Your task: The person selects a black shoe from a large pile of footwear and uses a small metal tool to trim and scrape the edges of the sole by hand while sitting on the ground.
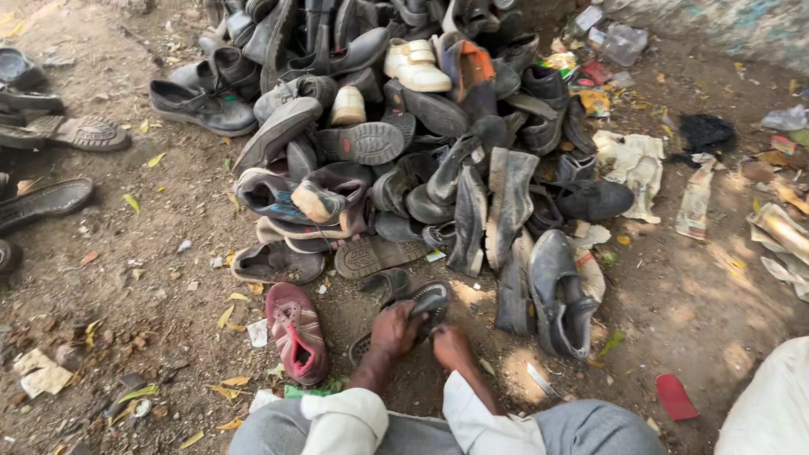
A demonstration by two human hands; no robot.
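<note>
A dark sandal (427, 303) with a ridged sole is held just above the dirt in front of my knees. My left hand (393, 330) grips its near left side, fingers wrapped over the edge. My right hand (450, 345) holds the sandal's near right end from below. Both wrists come out of rolled white sleeves (345, 421). A second dark sole (362, 347) lies partly hidden under my left hand. A worn red shoe (297, 332) lies on the ground just left of my left hand.
A big heap of worn dark shoes (404, 160) fills the ground ahead, with a cream shoe (415, 66) on top. More soles (50, 135) lie at the far left. A knife blade (541, 381) and a red scrap (676, 396) lie right of my knees; papers (632, 164) and litter are scattered right.
</note>
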